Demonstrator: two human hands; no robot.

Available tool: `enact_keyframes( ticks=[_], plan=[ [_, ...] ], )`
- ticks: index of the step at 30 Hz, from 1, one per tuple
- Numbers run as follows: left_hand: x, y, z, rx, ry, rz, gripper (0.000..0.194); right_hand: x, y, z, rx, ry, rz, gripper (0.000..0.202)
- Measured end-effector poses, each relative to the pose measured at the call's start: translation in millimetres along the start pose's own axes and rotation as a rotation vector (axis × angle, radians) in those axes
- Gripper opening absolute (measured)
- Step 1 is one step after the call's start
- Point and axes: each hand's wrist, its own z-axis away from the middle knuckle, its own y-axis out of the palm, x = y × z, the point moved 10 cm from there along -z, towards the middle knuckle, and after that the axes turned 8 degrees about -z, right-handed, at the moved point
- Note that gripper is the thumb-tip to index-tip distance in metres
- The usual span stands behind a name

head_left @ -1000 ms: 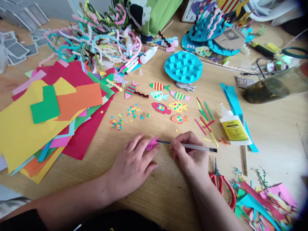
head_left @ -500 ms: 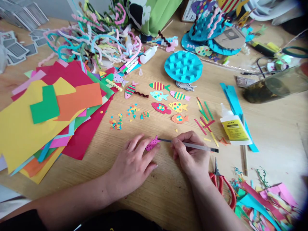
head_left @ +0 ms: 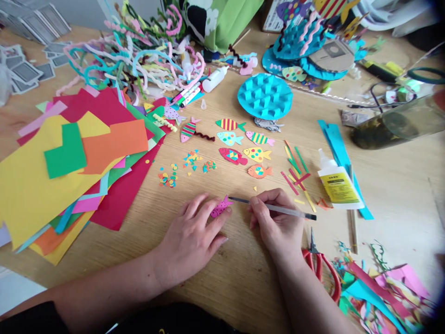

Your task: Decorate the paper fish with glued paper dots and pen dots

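A small magenta paper fish (head_left: 219,208) with black dots lies on the table under the fingers of my left hand (head_left: 196,232). Those fingers are bent and hold it down around its edges, leaving part of its body and the tail uncovered. My right hand (head_left: 278,222) pinches a slim black-and-clear pen refill (head_left: 288,211) between thumb and fingers. Its dark point is right by the fish's tail; whether it touches the paper I cannot tell. Just above lie several decorated paper fish, among them an orange one (head_left: 259,171) and a yellow one (head_left: 256,154).
Coloured paper sheets (head_left: 104,144) are piled at left, beneath tangled pipe cleaners (head_left: 139,60). Red-handled scissors (head_left: 320,264), a glue bottle (head_left: 339,185) and paper scraps (head_left: 382,292) lie at right. Tiny cut dots (head_left: 168,176) sit ahead, with a blue disc (head_left: 265,96) farther back.
The pen refill's point has shifted slightly up and away from the fish's tail edge. My left hand stays in place on the fish.
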Motion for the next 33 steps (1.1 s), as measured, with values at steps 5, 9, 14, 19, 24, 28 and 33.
enact_keyframes(
  ticks=[5, 9, 14, 19, 24, 28, 33],
  plan=[
    [-0.1, -1.1, -0.7, -0.009, 0.001, 0.0, 0.045, -0.8, -0.7, -0.3, -0.005, 0.006, -0.011, 0.019],
    [-0.4, -1.4, -0.8, -0.009, 0.003, -0.005, 0.044, -2.1, 1.7, 0.6, 0.034, 0.015, -0.014, 0.019],
    [0.3, -0.9, -0.9, 0.002, 0.004, -0.003, 0.044, -2.6, 2.9, 1.5, 0.058, 0.02, 0.01, 0.019],
    [-0.2, -2.9, -1.4, -0.007, 0.004, 0.0, 0.044, -2.3, 2.2, 1.7, 0.06, 0.01, 0.031, 0.019],
    [-0.4, -1.8, -1.3, -0.001, 0.001, -0.006, 0.043, -3.6, 1.4, 1.4, 0.052, 0.02, 0.026, 0.017],
    [-0.7, -1.1, -1.5, -0.004, 0.007, -0.003, 0.043, -1.6, 1.4, 0.8, 0.039, 0.013, 0.016, 0.017],
    [-0.3, -2.2, -1.3, -0.008, 0.003, 0.0, 0.043, 0.1, 1.1, 0.0, 0.019, 0.011, 0.019, 0.019]
  ],
)
